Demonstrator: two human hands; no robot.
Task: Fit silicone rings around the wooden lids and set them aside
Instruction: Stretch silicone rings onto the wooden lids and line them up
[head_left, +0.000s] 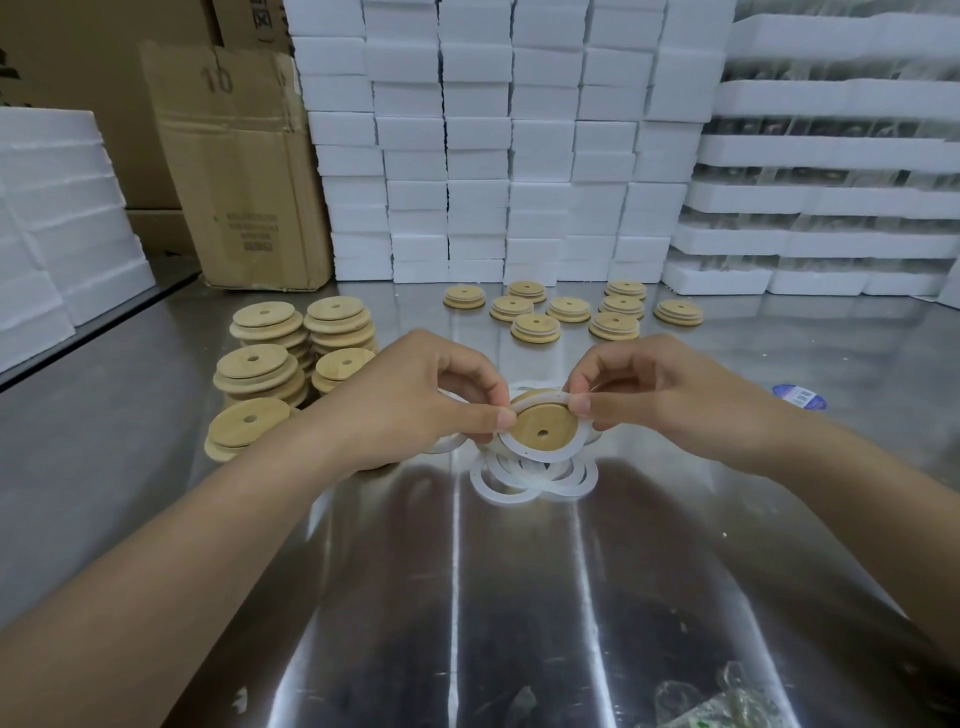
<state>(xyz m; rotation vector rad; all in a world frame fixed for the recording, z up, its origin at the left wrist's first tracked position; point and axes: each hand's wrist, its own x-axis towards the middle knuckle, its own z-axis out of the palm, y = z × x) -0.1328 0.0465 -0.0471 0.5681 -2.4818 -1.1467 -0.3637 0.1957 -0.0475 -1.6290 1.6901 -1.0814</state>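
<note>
A lid (544, 430) with a ring (540, 457) round it is pinched by both hands. Left hand (415, 395) and right hand (654, 395) fingers are curled tight on it.

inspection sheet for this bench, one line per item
surface: steel table, shiny
job's things: lid with ring round it, held over loose rings; bare lids stacked left; ringed lids at back
clutter: bag at near edge; blue sticker right
hands: left hand and right hand both pinch the ring
cables: nothing seen
surroundings: foam boxes stacked behind; carton back left
</note>
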